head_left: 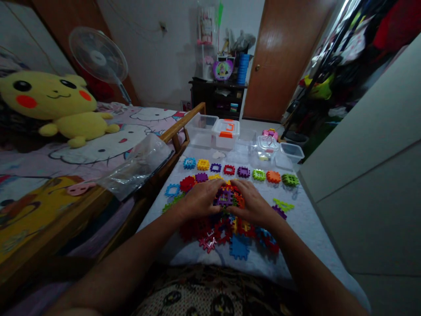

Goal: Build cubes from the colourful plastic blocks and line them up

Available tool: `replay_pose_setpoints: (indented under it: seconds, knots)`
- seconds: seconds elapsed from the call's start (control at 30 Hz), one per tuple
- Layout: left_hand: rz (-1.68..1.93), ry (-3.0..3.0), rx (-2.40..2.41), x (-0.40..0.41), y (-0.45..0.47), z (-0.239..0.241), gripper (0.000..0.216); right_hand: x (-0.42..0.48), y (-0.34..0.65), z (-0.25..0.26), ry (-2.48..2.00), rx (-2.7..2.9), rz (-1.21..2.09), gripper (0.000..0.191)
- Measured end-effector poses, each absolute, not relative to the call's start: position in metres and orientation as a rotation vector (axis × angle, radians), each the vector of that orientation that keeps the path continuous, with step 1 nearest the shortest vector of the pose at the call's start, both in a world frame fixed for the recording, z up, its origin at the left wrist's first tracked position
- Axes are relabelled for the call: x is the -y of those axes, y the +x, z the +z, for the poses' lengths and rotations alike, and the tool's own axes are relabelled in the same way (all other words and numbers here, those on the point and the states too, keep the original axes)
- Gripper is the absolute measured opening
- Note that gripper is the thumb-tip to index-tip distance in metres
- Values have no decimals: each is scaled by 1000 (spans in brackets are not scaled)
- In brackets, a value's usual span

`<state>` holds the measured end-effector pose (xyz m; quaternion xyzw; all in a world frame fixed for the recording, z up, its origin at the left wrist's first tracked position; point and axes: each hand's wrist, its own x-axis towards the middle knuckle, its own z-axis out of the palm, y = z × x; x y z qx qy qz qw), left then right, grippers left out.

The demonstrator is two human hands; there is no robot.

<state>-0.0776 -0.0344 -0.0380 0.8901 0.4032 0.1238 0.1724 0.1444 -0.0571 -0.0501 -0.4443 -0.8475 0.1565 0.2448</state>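
Note:
My left hand (201, 198) and my right hand (251, 203) meet over a small cluster of joined plastic building tiles (227, 196), purple and orange, with fingers curled round it from both sides. Below the hands lies a heap of loose tiles (226, 235), mostly red, with a blue one nearest me. Beyond the hands a row of single tiles (243, 172) runs across the white mat (305, 219): blue, yellow, purple, red, green, orange.
Clear plastic boxes (201, 129), one with an orange-handled lid (226, 131), stand at the mat's far end. A wooden bed frame (179, 127) with a yellow plush toy (55, 103) and a plastic bag (138, 166) borders the left. A grey cabinet (368, 175) stands at the right.

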Motion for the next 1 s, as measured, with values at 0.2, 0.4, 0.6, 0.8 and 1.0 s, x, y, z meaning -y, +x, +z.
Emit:
replay_pose_setpoints:
  seconds: [0.2, 0.4, 0.6, 0.8, 1.0]
  knots:
    - [339, 2519, -1127, 34, -75, -39, 46, 48, 130, -51, -1219, 2442, 444, 58]
    - [398, 2551, -1125, 24, -73, -44, 49, 37, 126, -47, -1274, 2519, 341, 57]
    - [511, 2565, -1189, 16, -81, -44, 59, -12, 155, -49, -1407, 2441, 235, 40]
    - [759, 2356, -1449, 4, -119, -57, 40, -76, 197, -65, -1796, 2334, 159, 51]
    - [817, 2221, -1574, 2, -144, -69, 34, -93, 200, -83, -1889, 2405, 152, 49]
